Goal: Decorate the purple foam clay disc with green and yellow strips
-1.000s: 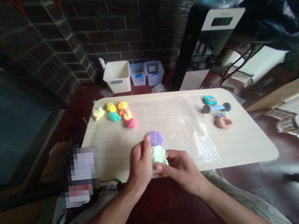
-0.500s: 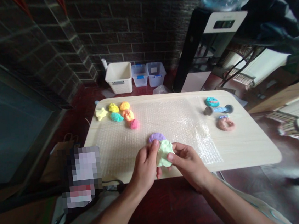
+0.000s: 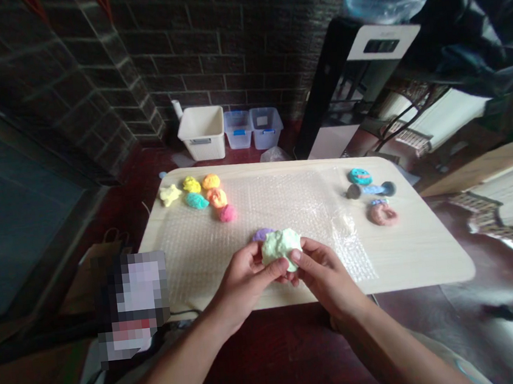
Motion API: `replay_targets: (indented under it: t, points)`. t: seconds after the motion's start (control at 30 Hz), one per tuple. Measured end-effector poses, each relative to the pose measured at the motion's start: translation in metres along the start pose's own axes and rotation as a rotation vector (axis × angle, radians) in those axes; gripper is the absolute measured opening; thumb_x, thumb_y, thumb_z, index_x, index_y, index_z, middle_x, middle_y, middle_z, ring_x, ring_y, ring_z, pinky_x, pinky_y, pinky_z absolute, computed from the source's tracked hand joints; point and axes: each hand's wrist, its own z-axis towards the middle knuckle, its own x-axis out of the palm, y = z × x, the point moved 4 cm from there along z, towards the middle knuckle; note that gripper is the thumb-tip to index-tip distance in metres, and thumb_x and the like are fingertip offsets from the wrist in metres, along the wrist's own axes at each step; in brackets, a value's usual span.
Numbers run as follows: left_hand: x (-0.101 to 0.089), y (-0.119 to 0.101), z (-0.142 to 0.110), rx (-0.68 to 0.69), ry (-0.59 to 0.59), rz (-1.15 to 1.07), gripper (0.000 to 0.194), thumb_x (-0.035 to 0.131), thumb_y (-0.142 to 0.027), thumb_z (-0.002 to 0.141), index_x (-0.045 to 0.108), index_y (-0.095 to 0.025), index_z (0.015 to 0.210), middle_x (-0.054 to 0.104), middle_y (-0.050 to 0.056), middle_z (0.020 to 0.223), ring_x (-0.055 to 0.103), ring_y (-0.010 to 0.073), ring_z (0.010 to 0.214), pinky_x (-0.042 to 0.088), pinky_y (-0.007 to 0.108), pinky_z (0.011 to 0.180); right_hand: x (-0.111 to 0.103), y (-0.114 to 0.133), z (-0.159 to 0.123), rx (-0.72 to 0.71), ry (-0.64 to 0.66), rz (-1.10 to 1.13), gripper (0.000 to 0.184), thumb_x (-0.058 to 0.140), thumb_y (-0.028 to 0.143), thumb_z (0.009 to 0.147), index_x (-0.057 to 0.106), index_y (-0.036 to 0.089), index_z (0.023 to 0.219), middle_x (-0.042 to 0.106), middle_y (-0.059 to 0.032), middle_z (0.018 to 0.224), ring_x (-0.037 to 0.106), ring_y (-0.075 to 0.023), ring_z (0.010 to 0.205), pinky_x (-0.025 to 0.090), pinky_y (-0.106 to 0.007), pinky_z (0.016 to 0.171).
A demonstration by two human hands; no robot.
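A pale green lump of modelling clay, uneven on its surface, is held between both hands over the near part of the table. My left hand grips its left side, thumb pressed on the front. On the right side, my right hand pinches it with thumb and fingers. Partly hidden behind the green lump lies a purple clay piece on the bubble wrap.
Clay pieces in several colours, including a pink lump, lie at the table's far left. To the right are a teal disc, a grey-ended blue dumbbell shape and a brownish-pink ring. Bins stand beyond the table.
The green clay has been turned from upright to wider across in my hands. My left thumb has moved from its upper edge down to its lower front. The view has shifted slightly.
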Motion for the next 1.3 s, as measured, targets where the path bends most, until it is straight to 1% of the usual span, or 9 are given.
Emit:
replay_targets:
  t: [0.17,0.4,0.5,0.63,0.77,0.97,1.17,1.23,1.3]
  points:
    - [-0.004,0.001,-0.001,0.006,-0.003,0.058,0.033,0.089,-0.033,0.083,0.072,-0.010,0.100,0.078,0.009,0.083,0.073,0.0186,0.073,0.057,0.030,0.072,-0.005,0.004,-0.001,0.031,0.064,-0.102,0.016,0.092,0.028,0.083,0.083,0.016,0.088,0.075,-0.0032,0.076,0.065,-0.0106,0.067,0.052,-0.019,0.061]
    - [0.000,0.001,0.001,0.004,-0.013,-0.012,0.026,0.087,-0.029,0.084,0.075,-0.009,0.095,0.076,0.008,0.076,0.070,0.0186,0.068,0.055,0.031,0.070,-0.002,0.003,0.002,0.079,0.036,-0.065,0.023,0.091,0.036,0.083,0.080,0.016,0.084,0.071,-0.0020,0.069,0.062,-0.0098,0.059,0.050,-0.019,0.054]
    - [-0.003,0.003,0.002,-0.012,-0.126,-0.043,0.030,0.090,-0.027,0.079,0.077,-0.009,0.099,0.079,0.010,0.085,0.071,0.0185,0.073,0.058,0.031,0.073,-0.006,0.006,0.002,-0.066,-0.066,-0.201,0.025,0.091,0.036,0.083,0.077,0.020,0.097,0.074,-0.0026,0.083,0.066,-0.0129,0.067,0.055,-0.024,0.060]
    - [-0.007,0.003,0.002,0.048,-0.215,0.020,0.035,0.087,-0.031,0.084,0.079,-0.011,0.111,0.081,0.013,0.106,0.074,0.0223,0.093,0.060,0.035,0.087,-0.014,0.014,-0.005,-0.342,-0.265,-0.555,0.038,0.090,0.032,0.085,0.074,0.027,0.119,0.073,-0.0087,0.120,0.072,-0.0230,0.099,0.063,-0.038,0.084]
    - [-0.007,0.005,0.000,0.082,-0.161,0.077,0.023,0.080,-0.033,0.091,0.081,-0.014,0.104,0.080,0.010,0.105,0.073,0.0231,0.101,0.054,0.036,0.099,-0.012,0.012,-0.010,-0.340,-0.152,-0.709,0.046,0.085,0.032,0.090,0.072,0.026,0.135,0.074,-0.0115,0.124,0.072,-0.0277,0.106,0.060,-0.046,0.094]
    - [-0.006,0.004,-0.003,0.080,-0.058,0.157,0.015,0.078,-0.030,0.092,0.080,-0.015,0.096,0.077,0.008,0.105,0.068,0.0218,0.107,0.049,0.033,0.102,-0.002,0.019,-0.013,-0.285,-0.028,-0.891,0.032,0.072,0.033,0.099,0.077,0.023,0.129,0.078,-0.0065,0.096,0.069,-0.0223,0.082,0.054,-0.036,0.074]
    - [-0.014,-0.008,-0.003,0.137,-0.165,0.162,0.040,0.089,-0.027,0.080,0.069,-0.021,0.114,0.072,0.006,0.117,0.069,0.0203,0.107,0.056,0.029,0.091,0.002,0.031,-0.014,-0.323,0.053,-1.015,0.026,0.065,0.028,0.103,0.077,0.021,0.124,0.077,-0.0061,0.094,0.066,-0.0201,0.078,0.050,-0.033,0.071]
    - [-0.013,-0.012,-0.002,0.120,-0.062,0.221,0.041,0.088,-0.027,0.082,0.070,-0.021,0.118,0.072,0.008,0.124,0.069,0.0225,0.112,0.056,0.030,0.093,0.001,0.031,-0.014,-0.280,0.092,-0.996,0.025,0.064,0.027,0.103,0.075,0.021,0.125,0.077,-0.0074,0.100,0.067,-0.0216,0.084,0.051,-0.034,0.075]
    - [-0.012,-0.015,-0.003,0.089,0.026,0.300,0.031,0.082,-0.031,0.088,0.074,-0.018,0.116,0.075,0.010,0.117,0.071,0.0234,0.109,0.056,0.030,0.093,-0.001,0.027,-0.014,-0.209,0.120,-0.921,0.024,0.064,0.028,0.103,0.075,0.020,0.123,0.077,-0.0085,0.103,0.068,-0.0231,0.090,0.053,-0.036,0.080]
